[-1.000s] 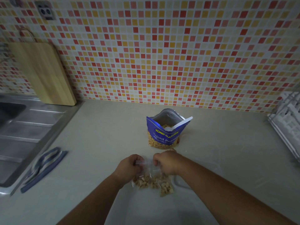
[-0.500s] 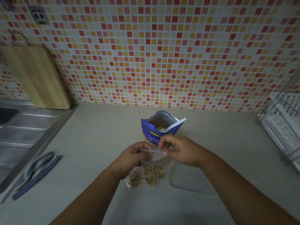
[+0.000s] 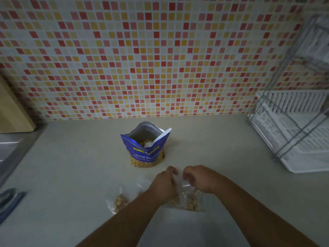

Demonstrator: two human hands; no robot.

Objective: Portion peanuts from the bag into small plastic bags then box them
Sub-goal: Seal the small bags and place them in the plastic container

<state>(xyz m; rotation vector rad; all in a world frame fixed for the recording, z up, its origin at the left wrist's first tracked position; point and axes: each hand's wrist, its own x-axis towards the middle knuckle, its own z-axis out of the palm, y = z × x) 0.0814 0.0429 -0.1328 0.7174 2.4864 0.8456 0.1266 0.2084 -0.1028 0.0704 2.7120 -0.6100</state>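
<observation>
An open blue peanut bag (image 3: 146, 150) stands on the counter, with a white spoon (image 3: 161, 137) sticking out of its mouth. In front of it my left hand (image 3: 164, 184) and my right hand (image 3: 199, 178) pinch the top edge of a small clear plastic bag (image 3: 191, 200) with peanuts in it. That bag lies on the counter between my hands. To the left lies another small clear bag (image 3: 118, 200) holding peanuts, apart from my hands.
A white dish rack (image 3: 295, 132) fills the right side. A wooden cutting board (image 3: 12, 111) leans on the tiled wall at the left, above a steel sink edge (image 3: 12, 148). A blue object (image 3: 8, 202) lies at the far left.
The view has shifted right. My hands have moved with the small bag down onto the counter, and a second filled bag now shows at the left.
</observation>
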